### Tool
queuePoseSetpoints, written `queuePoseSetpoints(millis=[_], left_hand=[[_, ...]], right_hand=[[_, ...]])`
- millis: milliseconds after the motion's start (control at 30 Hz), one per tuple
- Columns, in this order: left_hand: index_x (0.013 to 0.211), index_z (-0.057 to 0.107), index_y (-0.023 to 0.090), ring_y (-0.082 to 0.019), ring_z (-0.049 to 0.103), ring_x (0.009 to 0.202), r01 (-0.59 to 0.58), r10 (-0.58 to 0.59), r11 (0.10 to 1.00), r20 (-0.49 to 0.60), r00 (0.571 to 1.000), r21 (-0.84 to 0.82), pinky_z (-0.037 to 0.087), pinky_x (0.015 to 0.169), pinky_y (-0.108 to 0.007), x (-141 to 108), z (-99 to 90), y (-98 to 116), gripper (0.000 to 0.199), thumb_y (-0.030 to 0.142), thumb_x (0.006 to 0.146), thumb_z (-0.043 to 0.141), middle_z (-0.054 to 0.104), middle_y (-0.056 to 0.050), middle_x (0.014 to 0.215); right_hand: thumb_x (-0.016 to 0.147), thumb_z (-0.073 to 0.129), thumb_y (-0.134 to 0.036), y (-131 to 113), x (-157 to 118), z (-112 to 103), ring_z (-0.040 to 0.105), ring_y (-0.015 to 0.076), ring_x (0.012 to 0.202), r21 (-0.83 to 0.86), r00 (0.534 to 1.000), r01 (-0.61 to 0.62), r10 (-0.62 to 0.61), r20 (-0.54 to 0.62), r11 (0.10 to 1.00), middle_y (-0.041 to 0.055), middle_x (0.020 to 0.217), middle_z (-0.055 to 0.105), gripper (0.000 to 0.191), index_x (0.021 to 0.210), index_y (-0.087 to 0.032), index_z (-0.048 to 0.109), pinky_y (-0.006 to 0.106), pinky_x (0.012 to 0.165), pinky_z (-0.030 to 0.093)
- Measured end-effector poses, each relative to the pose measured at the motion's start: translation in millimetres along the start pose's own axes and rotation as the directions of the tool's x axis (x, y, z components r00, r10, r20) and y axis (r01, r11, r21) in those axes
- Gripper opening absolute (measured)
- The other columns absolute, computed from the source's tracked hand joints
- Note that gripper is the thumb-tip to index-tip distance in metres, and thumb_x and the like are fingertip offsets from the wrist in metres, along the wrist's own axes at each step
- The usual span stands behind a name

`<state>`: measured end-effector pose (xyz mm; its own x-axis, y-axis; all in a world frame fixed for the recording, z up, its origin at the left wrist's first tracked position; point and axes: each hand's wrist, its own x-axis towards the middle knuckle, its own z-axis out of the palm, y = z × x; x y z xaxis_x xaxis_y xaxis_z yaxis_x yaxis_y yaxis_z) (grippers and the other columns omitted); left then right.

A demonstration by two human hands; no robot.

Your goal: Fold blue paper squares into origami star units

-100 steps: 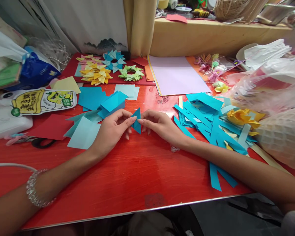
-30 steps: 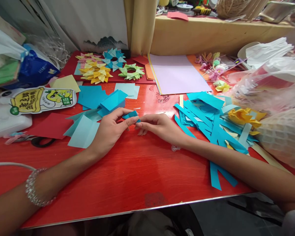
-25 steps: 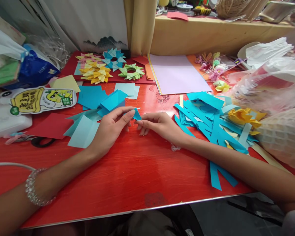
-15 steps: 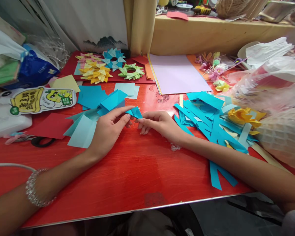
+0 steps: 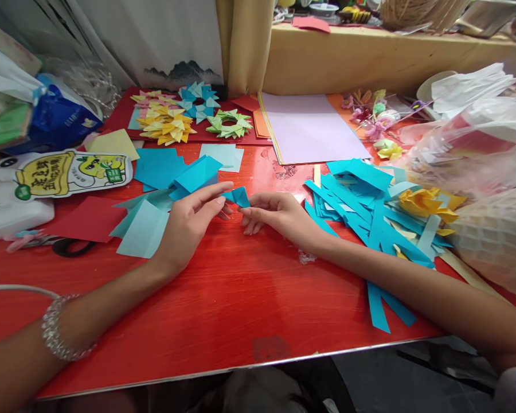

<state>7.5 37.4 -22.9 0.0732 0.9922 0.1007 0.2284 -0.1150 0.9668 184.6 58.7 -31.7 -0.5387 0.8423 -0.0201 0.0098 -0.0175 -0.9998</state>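
Observation:
A small folded blue paper piece (image 5: 239, 197) is between my hands over the middle of the red table (image 5: 241, 298). My left hand (image 5: 188, 228) pinches its left end between thumb and fingers. The thumb and fingers of my right hand (image 5: 279, 218) close on its right end. Behind my left hand lie folded blue sheets (image 5: 198, 175), and pale teal folded papers (image 5: 144, 229) rest beside its wrist. Blue paper strips (image 5: 361, 206) are heaped past my right hand, partly under the forearm.
Folded paper rings (image 5: 199, 102) and a lilac paper stack (image 5: 307, 129) lie at the back. Black-handled scissors (image 5: 73, 248), a red sheet (image 5: 88, 219) and a printed pouch (image 5: 73, 174) are at left. Plastic wrapping (image 5: 464, 137) bulges at right.
My left hand has shifted slightly left, and its fingertips cover less of the blue piece's left end. My right hand has hardly moved.

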Motion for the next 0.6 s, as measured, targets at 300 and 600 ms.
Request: queuePoseSetpoints(millis=[300,600], left_hand=[[0.074,0.064,0.019,-0.012,0.057,0.065,0.011,-0.007,0.995,-0.045,0.999,0.099,0.047,0.066,-0.023,2.0,1.0,2.3,0.018,0.035,0.08,0.062,0.063,0.001,0.067],[0.073,0.067,0.016,-0.011,0.06,0.057,0.07,-0.065,0.978,0.03,0.997,-0.195,0.05,0.058,-0.022,5.2,-0.1,-3.5,0.021,0.029,0.084,0.055,0.066,-0.002,0.068]], right_hand=[[0.082,0.059,-0.025,0.8,1.2,0.0,0.065,0.0111,0.064,-0.034,1.0,0.001,0.0,0.029,0.999,0.003,0.072,0.066,0.013,0.082,-0.012,0.06,0.024,0.062,0.052],[0.084,0.056,-0.024,1.3,1.1,-0.7,0.066,0.0098,0.063,-0.007,0.999,0.005,-0.005,0.04,1.0,0.0024,0.071,0.065,0.014,0.077,-0.012,0.058,0.021,0.061,0.053]])
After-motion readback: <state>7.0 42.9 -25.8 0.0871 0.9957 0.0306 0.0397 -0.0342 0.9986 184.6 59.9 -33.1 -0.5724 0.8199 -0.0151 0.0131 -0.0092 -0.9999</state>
